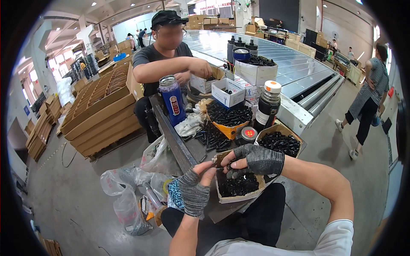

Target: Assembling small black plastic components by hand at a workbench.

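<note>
Small dark part (219, 169) sat at the fingertips, over a box (241, 197) of black pieces (239, 186) on the tabletop (220, 213). Left hand (194, 192): grip pinched on it. Right hand (262, 160): fingers curled close by; couldn't tell that grip's hold. Beyond: dark bottle (265, 112), blue bottle (171, 102). Farther, a co-worker's hand (200, 67) was at a carton (199, 86).

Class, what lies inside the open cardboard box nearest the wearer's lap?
The cardboard box holds heaped small black pieces. The right hand, in a grey fingerless glove, hides its far-right corner; the heap covers the bottom.
</note>
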### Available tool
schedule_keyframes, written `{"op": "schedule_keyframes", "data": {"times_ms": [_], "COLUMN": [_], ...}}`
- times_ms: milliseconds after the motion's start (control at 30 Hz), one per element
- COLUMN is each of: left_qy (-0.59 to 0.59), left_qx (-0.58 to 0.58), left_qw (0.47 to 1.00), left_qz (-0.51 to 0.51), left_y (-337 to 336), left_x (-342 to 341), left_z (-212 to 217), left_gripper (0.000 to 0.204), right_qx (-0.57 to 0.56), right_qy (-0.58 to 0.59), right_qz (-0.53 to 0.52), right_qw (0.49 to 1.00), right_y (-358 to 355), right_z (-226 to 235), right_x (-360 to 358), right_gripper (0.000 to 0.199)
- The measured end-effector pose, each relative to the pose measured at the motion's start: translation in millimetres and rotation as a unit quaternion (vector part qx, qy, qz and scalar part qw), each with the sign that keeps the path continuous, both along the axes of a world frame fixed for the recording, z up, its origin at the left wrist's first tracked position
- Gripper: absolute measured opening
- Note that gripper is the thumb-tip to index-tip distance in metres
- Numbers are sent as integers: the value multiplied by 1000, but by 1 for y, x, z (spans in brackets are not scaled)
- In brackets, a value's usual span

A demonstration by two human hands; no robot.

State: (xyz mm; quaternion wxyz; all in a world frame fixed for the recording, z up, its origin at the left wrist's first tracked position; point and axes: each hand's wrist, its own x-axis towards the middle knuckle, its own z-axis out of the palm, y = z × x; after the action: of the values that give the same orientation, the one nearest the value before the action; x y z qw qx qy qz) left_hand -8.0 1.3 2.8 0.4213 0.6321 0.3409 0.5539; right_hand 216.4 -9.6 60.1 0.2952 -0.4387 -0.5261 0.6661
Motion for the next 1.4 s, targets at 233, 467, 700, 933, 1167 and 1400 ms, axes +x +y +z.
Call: {"op": "schedule_keyframes", "data": {"times_ms": [233, 467, 700, 933, 1167, 1400], "left_qy": [-54, -34, -24, -14, -20, -89], "left_qx": [-37, -5, 27, -2, -8, -34], "left_qw": [998, 999, 999, 999, 999, 995], "left_qz": [6, 21, 20, 36, 39, 35], "left_y": [-1, 1, 0, 0, -1, -2], "left_x": [0, 3, 10, 6, 6, 14], "left_z": [-3, -2, 4, -3, 0, -1], "left_gripper": [20, 20, 18, 18, 17, 20], "right_qx": [-18, -48, 6, 47, 47, 98], "right_qy": [82, 115, 52, 29, -20, -34], "right_qz": [-23, -35, -35, -45, -74, -83], "right_qw": [996, 992, 998, 997, 996, 991], "right_y": [-5, -5, -5, -4, -5, 1], "right_z": [-3, -7, -7, -7, -1, -14], "right_x": [2, 2, 1, -1, -7, -9], "right_gripper": [37, 39, 39, 36, 31, 28]}}
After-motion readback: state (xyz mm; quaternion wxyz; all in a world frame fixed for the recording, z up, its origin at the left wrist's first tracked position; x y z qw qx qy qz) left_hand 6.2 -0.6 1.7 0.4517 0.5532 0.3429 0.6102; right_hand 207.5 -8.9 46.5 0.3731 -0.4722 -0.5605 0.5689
